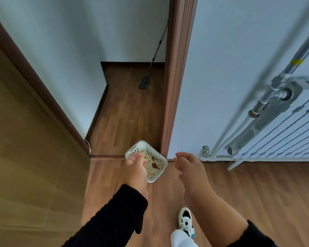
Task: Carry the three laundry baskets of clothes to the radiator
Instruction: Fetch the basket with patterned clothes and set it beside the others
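**One basket on the floor by the door frame, both hands above it**

One white laundry basket [146, 158] is all I can see of the three from where I stand, and it sits on the wood floor [257, 193] at the threshold, just beside the foot of the brown door frame [175, 86]. Biggest thing in the room is the open door [25, 139] on the left, a tan slab swung wide. Opposite it, on the pale wall to the right, hangs the white radiator [284, 131] with its grey pipes and valve; the basket is near its lower corner but apart from it, with the door frame between the two.

Through the doorway a mop [150, 68] leans against the far wall, its flat head on the floor.

Inside the basket lies pale, cream-coloured clothing [154, 166] with a dark patch on it.

The person's left hand [137, 170], in a black sleeve, hangs over the basket's near-left rim with fingers loosely curled; whether it touches the rim I cannot tell. The right hand [189, 166] hovers just right of the basket, fingers spread and loose, grasping nothing. Below, a white-and-black sneaker [185, 221] stands on the floor.
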Available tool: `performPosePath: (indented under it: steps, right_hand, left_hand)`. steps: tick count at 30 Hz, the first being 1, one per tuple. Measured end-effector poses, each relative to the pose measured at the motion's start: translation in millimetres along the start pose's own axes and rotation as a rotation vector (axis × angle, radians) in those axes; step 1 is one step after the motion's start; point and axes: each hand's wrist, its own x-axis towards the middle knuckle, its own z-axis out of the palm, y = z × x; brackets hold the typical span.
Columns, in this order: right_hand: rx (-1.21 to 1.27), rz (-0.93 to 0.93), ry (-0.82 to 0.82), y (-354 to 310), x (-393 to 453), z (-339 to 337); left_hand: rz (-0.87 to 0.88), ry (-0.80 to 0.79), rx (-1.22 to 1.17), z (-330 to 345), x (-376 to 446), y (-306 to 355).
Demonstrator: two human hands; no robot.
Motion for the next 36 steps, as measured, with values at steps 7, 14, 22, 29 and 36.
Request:
performPosePath:
  steps: [7, 14, 22, 29, 36]
  right_hand:
    - [-0.162, 0.113, -0.109, -25.3, 126.6, 49.7]
    - [-0.318, 0.170, -0.201, -41.2, 238.5, 104.5]
    - [-0.357, 0.223, -0.149, 18.0, 326.7, 140.9]
    - [-0.324, 0.235, -0.083, 135.3, 416.6, 165.2]
    - [-0.338, 0.202, -0.065, 266.0, 523.5, 163.7]
  left_hand:
    - [-0.004, 0.230, -0.074, 42.7, 91.5, 36.3]
    - [-0.063, 0.360, -0.200, 67.0, 176.4, 51.2]
    - [-0.142, 0.449, -0.200, 71.9, 272.3, 14.0]
    - [-0.106, 0.349, -0.134, 83.9, 388.7, -60.9]
    - [-0.161, 0.454, -0.117, 82.3, 511.1, -178.1]
